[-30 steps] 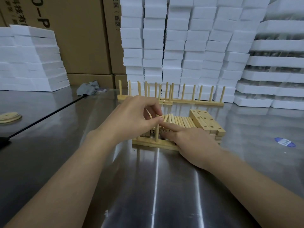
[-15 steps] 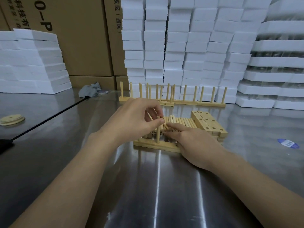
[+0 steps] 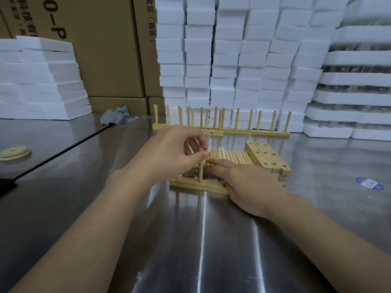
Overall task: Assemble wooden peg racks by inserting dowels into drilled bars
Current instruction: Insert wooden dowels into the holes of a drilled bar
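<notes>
Head view: left hand (image 3: 175, 151) pinches upright dowel (image 3: 200, 172) in bar (image 3: 186, 184); right hand (image 3: 249, 185) lies flat, fingers (image 3: 224, 164) straight.

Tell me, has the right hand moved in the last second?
No: the right hand stays on the bar's right end, forefinger beside the dowel.

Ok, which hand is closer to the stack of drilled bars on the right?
Right. The right hand lies just in front and left of the stack of drilled bars. The left hand is farther left, pinching the top of the upright dowel.
</notes>
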Motion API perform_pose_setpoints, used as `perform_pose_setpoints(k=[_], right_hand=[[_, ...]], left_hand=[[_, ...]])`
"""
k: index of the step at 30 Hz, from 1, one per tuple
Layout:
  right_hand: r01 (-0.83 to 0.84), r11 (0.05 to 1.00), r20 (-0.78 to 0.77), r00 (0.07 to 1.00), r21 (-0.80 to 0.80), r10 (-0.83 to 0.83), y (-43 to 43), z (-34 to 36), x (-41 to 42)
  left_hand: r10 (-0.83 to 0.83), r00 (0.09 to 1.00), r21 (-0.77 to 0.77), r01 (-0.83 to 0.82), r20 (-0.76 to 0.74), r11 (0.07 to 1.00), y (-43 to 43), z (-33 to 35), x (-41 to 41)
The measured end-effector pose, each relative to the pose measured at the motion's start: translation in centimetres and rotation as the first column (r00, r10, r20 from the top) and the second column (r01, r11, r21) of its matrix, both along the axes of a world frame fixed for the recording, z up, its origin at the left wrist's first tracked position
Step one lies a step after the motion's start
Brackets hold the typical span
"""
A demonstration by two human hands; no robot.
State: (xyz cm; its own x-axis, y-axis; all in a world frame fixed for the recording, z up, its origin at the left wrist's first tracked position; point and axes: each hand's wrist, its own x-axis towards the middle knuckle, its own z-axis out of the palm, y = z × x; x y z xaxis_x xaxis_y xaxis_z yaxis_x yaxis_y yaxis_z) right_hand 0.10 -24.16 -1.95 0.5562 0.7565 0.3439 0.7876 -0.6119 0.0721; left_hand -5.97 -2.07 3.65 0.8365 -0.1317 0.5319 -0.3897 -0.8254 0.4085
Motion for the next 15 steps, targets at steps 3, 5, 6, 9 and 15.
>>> perform_pose_setpoints(k=[3, 5, 6, 9, 15], right_hand=[[0.018, 0.999, -0.013, 1.0, -0.033, -0.019, 0.1, 0.2, -0.1], [0.024, 0.998, -0.003, 1.0, -0.057, -0.024, 0.2, 0.4, -0.3], [0.022, 0.997, 0.002, 1.0, -0.073, -0.022, 0.3, 0.5, -0.4], [-0.004, 0.992, -0.006, 1.0, -0.126, 0.003, 0.9, 0.7, -0.5], [-0.09, 0.99, 0.024, 0.995, -0.104, 0.093, 1.6, 0.6, -0.6]], left_hand=[[0.008, 1.0, 0.003, -0.008, -0.002, 1.0, 0.0, 0.0, 0.0], [0.006, 1.0, 0.01, -0.005, -0.007, 1.0, -0.1, 0.1, 0.0], [0.004, 1.0, 0.012, -0.004, -0.01, 1.0, -0.1, 0.1, 0.0], [0.011, 1.0, 0.005, -0.011, -0.014, 1.0, 0.0, 0.1, 0.0], [0.019, 1.0, -0.011, -0.02, -0.015, 1.0, 0.6, 0.1, 0.0]])
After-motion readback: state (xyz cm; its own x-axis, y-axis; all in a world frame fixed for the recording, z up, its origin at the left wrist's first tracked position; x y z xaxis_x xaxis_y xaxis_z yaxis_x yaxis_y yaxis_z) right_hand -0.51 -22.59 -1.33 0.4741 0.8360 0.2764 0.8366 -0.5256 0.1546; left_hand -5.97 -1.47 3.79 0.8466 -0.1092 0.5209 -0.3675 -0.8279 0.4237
